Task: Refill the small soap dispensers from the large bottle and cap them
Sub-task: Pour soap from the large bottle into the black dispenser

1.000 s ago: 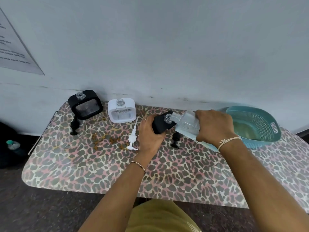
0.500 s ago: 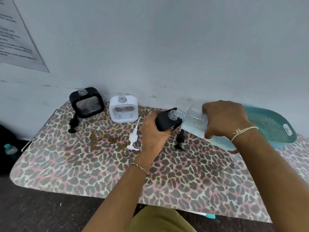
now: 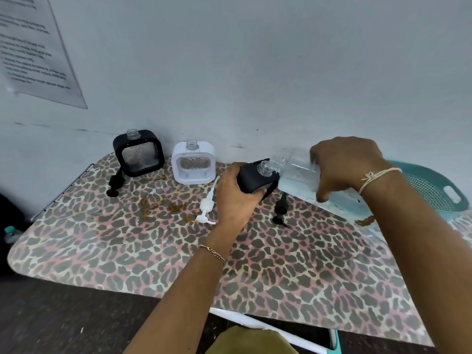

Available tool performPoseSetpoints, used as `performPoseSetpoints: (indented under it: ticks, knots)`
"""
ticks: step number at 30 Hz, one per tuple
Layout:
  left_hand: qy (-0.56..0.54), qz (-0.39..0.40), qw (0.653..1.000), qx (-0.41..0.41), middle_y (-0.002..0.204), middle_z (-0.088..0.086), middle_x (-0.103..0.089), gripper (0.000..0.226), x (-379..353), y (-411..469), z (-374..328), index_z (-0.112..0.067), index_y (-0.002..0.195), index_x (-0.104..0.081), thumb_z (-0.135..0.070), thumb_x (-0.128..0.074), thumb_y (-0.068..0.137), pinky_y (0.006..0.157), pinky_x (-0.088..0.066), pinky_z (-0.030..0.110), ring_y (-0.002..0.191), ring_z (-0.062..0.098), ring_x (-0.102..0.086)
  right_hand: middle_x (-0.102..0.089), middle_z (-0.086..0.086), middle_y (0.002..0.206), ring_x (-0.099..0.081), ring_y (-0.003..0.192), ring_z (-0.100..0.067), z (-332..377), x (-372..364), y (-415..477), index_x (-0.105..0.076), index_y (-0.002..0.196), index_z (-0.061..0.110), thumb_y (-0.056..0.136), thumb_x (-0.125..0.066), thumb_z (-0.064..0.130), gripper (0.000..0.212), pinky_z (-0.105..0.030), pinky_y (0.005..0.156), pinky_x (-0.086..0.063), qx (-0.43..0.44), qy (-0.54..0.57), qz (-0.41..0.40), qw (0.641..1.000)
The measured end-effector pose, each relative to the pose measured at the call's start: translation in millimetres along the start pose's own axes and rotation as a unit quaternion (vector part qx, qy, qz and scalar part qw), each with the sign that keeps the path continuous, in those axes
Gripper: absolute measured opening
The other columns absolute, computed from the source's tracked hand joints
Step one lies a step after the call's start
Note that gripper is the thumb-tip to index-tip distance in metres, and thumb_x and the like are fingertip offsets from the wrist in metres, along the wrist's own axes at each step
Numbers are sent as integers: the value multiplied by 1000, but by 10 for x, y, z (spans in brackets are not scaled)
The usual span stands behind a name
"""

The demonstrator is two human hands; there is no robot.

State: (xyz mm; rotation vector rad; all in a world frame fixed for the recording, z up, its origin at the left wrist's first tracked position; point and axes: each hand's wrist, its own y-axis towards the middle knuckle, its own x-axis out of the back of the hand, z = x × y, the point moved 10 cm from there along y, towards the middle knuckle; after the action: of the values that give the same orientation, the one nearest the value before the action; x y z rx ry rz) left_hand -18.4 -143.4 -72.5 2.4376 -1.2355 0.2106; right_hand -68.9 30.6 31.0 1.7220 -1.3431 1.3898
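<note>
My left hand [image 3: 236, 198] grips a black soap dispenser [image 3: 254, 176], tilted, its clear open neck facing right. My right hand [image 3: 344, 167] holds the large clear bottle [image 3: 298, 175] tipped sideways, its mouth touching the dispenser's neck. A second black dispenser [image 3: 139, 152] and a white dispenser [image 3: 193, 162] stand uncapped by the wall. A white pump cap [image 3: 207, 206] lies left of my left hand. One black pump cap [image 3: 281, 210] lies below the held dispenser, another [image 3: 115, 182] beside the far black dispenser.
The leopard-print table [image 3: 178, 254] ends close in front of me and at the left. A teal basket [image 3: 434, 190] sits at the back right behind my right arm. Brown stains [image 3: 163, 205] mark the tabletop. A paper sheet [image 3: 33, 49] hangs on the wall.
The view has shifted, so everything sits further right and higher in frame. Both hands keep their grips, and the bottle mouth stays at the dispenser's neck.
</note>
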Motion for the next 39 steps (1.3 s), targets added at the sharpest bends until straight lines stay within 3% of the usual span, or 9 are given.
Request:
performPoseSetpoints:
  ticks: [9,22,39]
  knots:
    - [5,-2,1000,-14,101,-6,-62,53,9,-73,19,-35,99,-51,-27,-86,59,82,-55,39,96,16,-60,-63,4,101,-56,86,-21,13,-15,-106,-58,115,26,55,-87,44,70,-29,64,-40,-4,-6,3,1000]
    - [-25,20,999,-11,102,-3,-63,54,-21,-194,23,-28,97,-52,-24,-88,57,81,-56,41,95,17,-61,-63,3,104,-61,93,-22,10,-95,-248,-57,116,24,56,-87,45,71,-30,68,-43,-20,-1,24,1000]
    - [-36,25,999,-7,104,-5,-64,59,13,-284,86,-34,99,-51,-17,-88,57,84,-57,37,96,15,-62,-63,2,109,-61,99,-23,77,-166,-302,-56,118,23,56,-87,45,73,-31,69,-42,-21,-6,30,999]
